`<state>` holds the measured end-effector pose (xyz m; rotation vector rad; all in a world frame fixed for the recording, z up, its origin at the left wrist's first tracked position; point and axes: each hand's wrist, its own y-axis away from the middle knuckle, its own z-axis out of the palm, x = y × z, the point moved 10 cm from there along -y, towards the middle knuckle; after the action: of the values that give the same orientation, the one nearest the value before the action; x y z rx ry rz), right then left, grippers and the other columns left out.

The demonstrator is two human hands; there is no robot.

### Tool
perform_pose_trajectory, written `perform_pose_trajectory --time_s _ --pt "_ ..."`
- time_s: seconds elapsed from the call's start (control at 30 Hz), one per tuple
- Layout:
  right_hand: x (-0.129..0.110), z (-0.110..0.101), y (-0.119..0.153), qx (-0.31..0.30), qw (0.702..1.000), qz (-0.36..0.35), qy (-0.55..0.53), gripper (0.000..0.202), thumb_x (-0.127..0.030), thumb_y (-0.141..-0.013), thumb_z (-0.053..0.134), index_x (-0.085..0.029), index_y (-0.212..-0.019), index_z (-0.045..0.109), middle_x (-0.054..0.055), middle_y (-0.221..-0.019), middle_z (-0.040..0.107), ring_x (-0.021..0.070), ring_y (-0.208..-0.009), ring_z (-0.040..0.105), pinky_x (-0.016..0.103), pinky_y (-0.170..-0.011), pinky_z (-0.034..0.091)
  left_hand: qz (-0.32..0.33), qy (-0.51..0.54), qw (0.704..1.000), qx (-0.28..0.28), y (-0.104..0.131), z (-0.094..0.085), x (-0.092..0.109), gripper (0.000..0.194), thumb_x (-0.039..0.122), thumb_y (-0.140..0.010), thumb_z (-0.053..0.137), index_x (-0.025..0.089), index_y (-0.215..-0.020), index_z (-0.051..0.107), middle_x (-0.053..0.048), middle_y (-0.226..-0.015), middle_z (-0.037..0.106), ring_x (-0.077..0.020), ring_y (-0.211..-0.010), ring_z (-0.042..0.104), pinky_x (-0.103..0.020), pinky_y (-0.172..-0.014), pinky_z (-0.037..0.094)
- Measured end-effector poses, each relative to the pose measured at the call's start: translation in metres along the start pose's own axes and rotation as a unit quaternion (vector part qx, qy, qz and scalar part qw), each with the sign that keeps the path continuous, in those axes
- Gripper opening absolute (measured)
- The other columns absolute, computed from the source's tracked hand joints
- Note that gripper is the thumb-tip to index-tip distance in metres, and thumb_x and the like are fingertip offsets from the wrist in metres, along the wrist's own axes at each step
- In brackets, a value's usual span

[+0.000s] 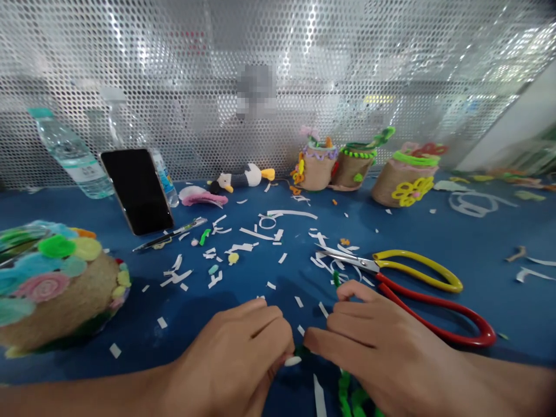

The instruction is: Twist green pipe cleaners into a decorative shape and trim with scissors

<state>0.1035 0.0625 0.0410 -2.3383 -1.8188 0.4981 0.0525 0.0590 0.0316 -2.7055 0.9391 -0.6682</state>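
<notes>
My left hand (243, 350) is closed at the lower middle, its fingers curled around a dark green piece whose end shows between the hands. My right hand (360, 339) is closed just beside it, gripping a green fuzzy strip (344, 394) that pokes out above the fingers and hangs below the palm. A small white oval bit (293, 361) shows at my left fingertips. Scissors with one yellow and one red handle (434, 301) lie partly open behind my right hand. White paper scraps (256, 234) are scattered over the blue table (143, 313).
A decorated round pot (82, 295) stands at the left. Behind it are a phone (138, 191), bottles (82, 165) and a pen (169, 234). Three twine-wrapped jars (319, 168) stand along the perforated metal screen (182, 87), with a bird figure (245, 176) nearby.
</notes>
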Motion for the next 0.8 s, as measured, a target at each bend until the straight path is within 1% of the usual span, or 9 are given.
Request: perform_pose_trajectory --time_s 0.1,0.17,0.27,0.33,0.43,0.5,0.6,0.7,0.8 --pt "0.007 0.003 0.003 0.003 0.999 0.015 -0.038 0.033 -0.001 -0.079 0.031 -0.016 -0.084 0.06 0.001 -0.062 0.055 0.0144 -0.053 0.043 0.032 -0.064 0.03 0.027 -0.02 0.999 -0.021 0.0 0.003 0.003 0.017 0.005 -0.077 0.033 0.019 -0.068 0.038 0.0 -0.063 0.05 -0.0125 -0.053 0.04 -0.026 -0.061 0.039" --pt "0.012 0.006 0.004 -0.01 0.998 0.03 -0.05 0.034 0.001 -0.077 0.031 -0.017 -0.082 0.06 0.0 -0.061 0.055 0.0142 -0.054 0.043 0.031 -0.065 0.03 0.025 -0.024 0.999 -0.029 0.0 0.004 0.002 0.018 0.004 -0.076 0.032 0.02 -0.067 0.036 0.001 -0.062 0.05 -0.0124 -0.052 0.04 -0.026 -0.06 0.038" --pt "0.015 0.008 0.003 -0.027 0.997 0.04 -0.056 0.036 0.002 -0.076 0.031 -0.017 -0.083 0.061 0.0 -0.063 0.059 0.0144 -0.057 0.047 0.031 -0.068 0.031 0.001 -0.036 0.999 -0.019 -0.001 0.002 -0.002 0.021 0.001 -0.076 0.03 0.019 -0.066 0.035 0.001 -0.061 0.048 -0.0121 -0.053 0.041 -0.025 -0.061 0.038" --pt "0.014 0.009 0.003 -0.038 0.997 0.039 -0.059 0.036 0.002 -0.076 0.032 -0.018 -0.085 0.061 0.001 -0.065 0.06 0.0145 -0.058 0.049 0.032 -0.07 0.032 0.003 -0.04 0.999 -0.016 -0.001 0.002 -0.001 0.021 0.001 -0.075 0.031 0.019 -0.066 0.034 0.001 -0.061 0.048 -0.0123 -0.053 0.041 -0.025 -0.06 0.037" --pt "0.013 0.009 0.002 -0.05 0.995 0.041 -0.081 0.036 0.0 -0.075 0.033 -0.018 -0.086 0.062 0.001 -0.064 0.06 0.0144 -0.057 0.051 0.032 -0.071 0.034 0.011 -0.039 0.999 -0.035 0.0 0.006 0.0 0.019 0.003 -0.075 0.033 0.02 -0.065 0.034 0.001 -0.061 0.049 -0.0126 -0.052 0.041 -0.025 -0.058 0.036" --pt "0.015 0.009 0.002 -0.062 0.991 0.057 -0.1 0.038 0.001 -0.075 0.033 -0.018 -0.087 0.063 0.002 -0.064 0.061 0.0144 -0.059 0.054 0.033 -0.075 0.035 0.01 -0.04 0.998 -0.048 0.002 0.009 -0.001 0.02 0.003 -0.075 0.033 0.019 -0.064 0.034 0.002 -0.061 0.049 -0.0123 -0.051 0.041 -0.025 -0.057 0.036" --pt "0.015 0.007 0.001 -0.073 0.988 0.073 -0.116 0.04 0.002 -0.075 0.032 -0.019 -0.088 0.064 0.002 -0.066 0.063 0.0145 -0.061 0.057 0.034 -0.08 0.036 0.008 -0.047 0.997 -0.054 0.004 0.009 -0.002 0.02 0.003 -0.077 0.033 0.019 -0.065 0.037 0.002 -0.062 0.05 -0.0121 -0.052 0.042 -0.025 -0.061 0.038" --pt "0.013 0.008 -0.001 -0.095 0.986 0.068 -0.115 0.039 0.002 -0.075 0.034 -0.018 -0.09 0.064 0.003 -0.068 0.064 0.0153 -0.062 0.059 0.035 -0.081 0.037 0.027 -0.05 0.996 -0.066 0.003 0.009 0.002 0.02 0.003 -0.076 0.034 0.019 -0.067 0.039 0.001 -0.064 0.052 -0.0123 -0.054 0.044 -0.025 -0.065 0.041" --pt "0.012 0.01 -0.001 -0.113 0.986 0.06 -0.11 0.038 0.002 -0.074 0.035 -0.018 -0.09 0.063 0.003 -0.068 0.064 0.0154 -0.063 0.059 0.035 -0.082 0.037 0.04 -0.062 0.995 -0.074 0.001 0.007 0.004 0.02 0.001 -0.074 0.035 0.019 -0.066 0.041 0.001 -0.063 0.052 -0.0123 -0.051 0.043 -0.024 -0.062 0.042"
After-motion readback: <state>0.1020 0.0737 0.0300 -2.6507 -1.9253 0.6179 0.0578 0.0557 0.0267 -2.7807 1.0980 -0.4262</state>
